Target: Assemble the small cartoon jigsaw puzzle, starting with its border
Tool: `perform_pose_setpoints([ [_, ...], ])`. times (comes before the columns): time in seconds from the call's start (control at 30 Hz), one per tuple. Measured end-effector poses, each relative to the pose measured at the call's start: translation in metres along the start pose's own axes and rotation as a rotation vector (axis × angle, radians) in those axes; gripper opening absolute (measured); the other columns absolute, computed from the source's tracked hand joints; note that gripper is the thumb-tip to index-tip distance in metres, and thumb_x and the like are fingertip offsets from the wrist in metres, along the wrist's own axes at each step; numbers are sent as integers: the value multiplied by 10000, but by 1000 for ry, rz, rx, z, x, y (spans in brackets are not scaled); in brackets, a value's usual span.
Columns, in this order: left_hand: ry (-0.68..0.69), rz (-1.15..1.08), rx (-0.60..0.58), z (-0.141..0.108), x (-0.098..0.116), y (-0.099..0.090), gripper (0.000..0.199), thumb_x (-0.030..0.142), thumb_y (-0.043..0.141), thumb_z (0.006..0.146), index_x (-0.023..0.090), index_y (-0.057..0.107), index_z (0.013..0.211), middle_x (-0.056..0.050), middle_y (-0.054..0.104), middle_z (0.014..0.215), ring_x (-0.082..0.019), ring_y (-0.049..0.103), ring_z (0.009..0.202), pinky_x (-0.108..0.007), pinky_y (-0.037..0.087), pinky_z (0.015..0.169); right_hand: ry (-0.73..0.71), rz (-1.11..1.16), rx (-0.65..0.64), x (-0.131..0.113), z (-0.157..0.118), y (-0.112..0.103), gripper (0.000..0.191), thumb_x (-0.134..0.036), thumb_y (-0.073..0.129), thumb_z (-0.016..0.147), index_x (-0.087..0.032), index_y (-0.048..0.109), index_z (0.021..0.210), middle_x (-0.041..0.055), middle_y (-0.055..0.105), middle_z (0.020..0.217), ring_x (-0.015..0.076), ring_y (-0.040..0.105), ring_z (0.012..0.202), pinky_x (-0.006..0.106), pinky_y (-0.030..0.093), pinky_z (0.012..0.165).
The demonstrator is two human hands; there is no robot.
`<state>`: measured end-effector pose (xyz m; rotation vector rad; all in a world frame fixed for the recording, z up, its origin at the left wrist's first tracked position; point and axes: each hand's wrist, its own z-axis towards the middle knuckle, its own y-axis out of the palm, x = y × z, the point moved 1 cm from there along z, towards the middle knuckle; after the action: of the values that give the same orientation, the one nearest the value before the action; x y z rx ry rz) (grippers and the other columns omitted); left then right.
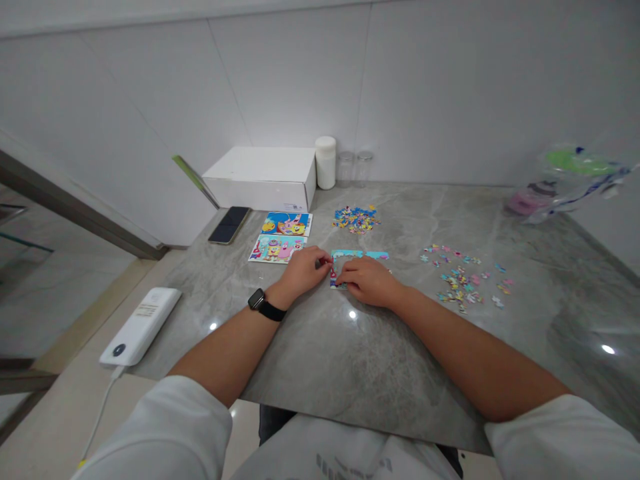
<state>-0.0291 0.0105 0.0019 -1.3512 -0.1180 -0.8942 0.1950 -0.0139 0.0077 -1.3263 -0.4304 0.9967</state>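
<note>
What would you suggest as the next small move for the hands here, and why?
Probably, the right hand should gently press the lower-left corner of the part-built puzzle into line. That hand's fingers are near that corner, the left hand is by the left edge, and the top border is laid out, while loose pieces lie farther right.

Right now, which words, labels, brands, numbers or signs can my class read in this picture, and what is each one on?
None can be read.
White device: label, too blurred.
White box: small marking low on its front, too small.
Shirt: grey print, too blurred.
</note>
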Motion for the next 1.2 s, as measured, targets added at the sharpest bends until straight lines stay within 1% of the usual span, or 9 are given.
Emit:
perform_pose_setpoints([
  [0.37,9,8,-7,-1,3,-3,104,225,704,912,221,802,949,-47,748,910,-196,669,846,-320,506,795,0,-6,-6,-1,0,-1,328,-87,626,904,-247,845,1090,69,785,1011,230,696,977,359,473,887],
  [0.63,12,34,-23,0,1,-2,138,252,674,931,211,800,973,-45,748,924,-194,671,863,-320,500,807,-15,16,33,1,0,1,322,-86,640,900,-257,841,1084,66,791,1024,224,694,980,350,478,887],
  [0.8,44,44,3,2,-1,-1,141,253,664,915,207,786,970,-48,739,912,-214,663,875,-355,496,846,28,13,72,-1,0,-5,332,-69,637,884,-248,835,1082,60,790,1034,217,701,970,339,482,871],
  [0.9,76,38,49,3,-3,-1,161,267,635,924,204,775,973,-53,730,930,-230,659,922,-377,492,881,62,-7,148,0,2,-22,353,-69,616,885,-249,830,1101,64,781,1035,209,695,963,331,495,878],
  [0.97,87,27,73,4,-3,-2,169,275,626,925,202,774,962,-57,723,936,-236,653,939,-386,492,893,91,-9,255,3,1,-43,352,-72,585,897,-242,828,1087,63,775,1015,205,692,952,327,509,886],
  [1.03,90,0,97,5,-1,-4,179,293,622,926,198,772,950,-63,717,947,-236,653,952,-383,500,902,120,1,391,7,-3,-69,360,-71,548,912,-236,821,1079,61,774,1031,200,692,972,328,521,921],
  [1.1,86,-28,115,5,1,-5,199,320,617,933,196,772,943,-67,707,961,-227,655,946,-369,508,889,170,8,516,13,-14,-96,379,-66,521,908,-233,811,1086,55,775,1037,191,693,959,324,531,911],
  [1.13,83,-39,123,4,3,-6,209,332,615,937,196,774,946,-67,701,968,-220,654,934,-359,512,871,206,-3,568,18,-22,-109,385,-64,521,892,-228,807,1090,53,775,1008,190,691,935,322,534,890],
  [1.2,76,-56,137,4,6,-6,221,340,609,940,199,779,951,-64,692,977,-203,645,891,-338,513,825,294,-34,634,28,-43,-131,397,-68,530,850,-217,803,1095,50,772,951,186,682,873,311,534,828],
])
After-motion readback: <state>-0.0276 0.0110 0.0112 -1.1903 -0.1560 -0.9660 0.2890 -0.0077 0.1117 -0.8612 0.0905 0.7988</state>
